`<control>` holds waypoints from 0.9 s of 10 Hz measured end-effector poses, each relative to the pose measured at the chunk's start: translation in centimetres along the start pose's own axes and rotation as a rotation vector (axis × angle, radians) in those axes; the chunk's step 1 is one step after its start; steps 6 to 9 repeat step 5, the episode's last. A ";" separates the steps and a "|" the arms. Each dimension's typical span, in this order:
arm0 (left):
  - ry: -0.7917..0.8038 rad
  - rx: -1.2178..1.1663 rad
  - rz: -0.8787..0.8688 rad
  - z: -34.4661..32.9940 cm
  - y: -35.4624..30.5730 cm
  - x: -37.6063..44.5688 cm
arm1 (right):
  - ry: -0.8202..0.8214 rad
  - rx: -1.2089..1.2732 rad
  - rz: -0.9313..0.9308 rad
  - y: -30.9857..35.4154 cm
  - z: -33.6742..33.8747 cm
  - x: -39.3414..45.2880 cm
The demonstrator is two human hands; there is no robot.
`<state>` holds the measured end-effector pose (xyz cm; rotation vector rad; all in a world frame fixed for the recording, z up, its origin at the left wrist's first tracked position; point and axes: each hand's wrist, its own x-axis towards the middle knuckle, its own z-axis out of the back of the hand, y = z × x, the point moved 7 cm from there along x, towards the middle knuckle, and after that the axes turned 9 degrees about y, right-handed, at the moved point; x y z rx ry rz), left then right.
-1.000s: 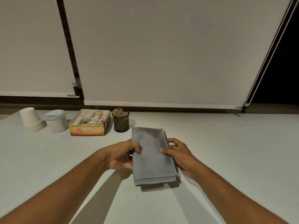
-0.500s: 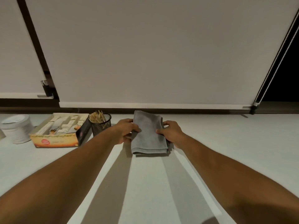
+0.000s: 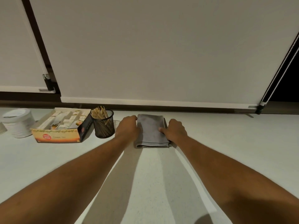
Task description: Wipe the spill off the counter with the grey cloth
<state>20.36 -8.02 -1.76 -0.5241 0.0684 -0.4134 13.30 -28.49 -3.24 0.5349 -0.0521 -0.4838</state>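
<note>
At the far left of the worktop (image 3: 226,159) we see a white round plastic tub with a lid (image 3: 17,122), closed, so its contents are hidden from us. Just right of it lies an open orange-fronted cardboard box (image 3: 62,128) packed with rows of pale paper sachets. Touching or nearly touching the box's right corner stands a black wire-mesh cup (image 3: 104,126), upright, filled with thin wooden sticks that rise above its rim.

The worktop is a pale, off-white, faintly speckled surface that runs to the far wall. We can make out no wet patch or stain on it in this light. Behind it hang large off-white roller blinds (image 3: 161,50), drawn down almost to the worktop, with a dark frame between them and a beaded cord (image 3: 278,68) at the right, beside a dark pane.

The folded grey cloth (image 3: 152,131) lies flat on the worktop near the far edge, just right of the mesh cup, its folded edge toward us. Our left hand (image 3: 128,126) sits against the cloth's left side, fingers curled over that edge. Our right hand (image 3: 175,130) sits against the right side, thumb resting on top of the cloth and fingers around its edge. Both hands are closed on the cloth from opposite sides, the cloth between them, arms stretched far forward.
</note>
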 end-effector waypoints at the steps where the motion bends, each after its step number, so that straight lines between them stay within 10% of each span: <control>1: -0.053 0.159 -0.134 1.1 -1.1 -2.9 | -0.052 -0.035 0.029 0.4 1.0 -2.5; 5: -0.440 0.211 -0.423 13.6 -3.7 -15.7 | -0.425 -0.427 0.425 11.6 9.1 -16.3; 9: -0.440 0.211 -0.423 13.6 -3.7 -15.7 | -0.425 -0.427 0.425 11.6 9.1 -16.3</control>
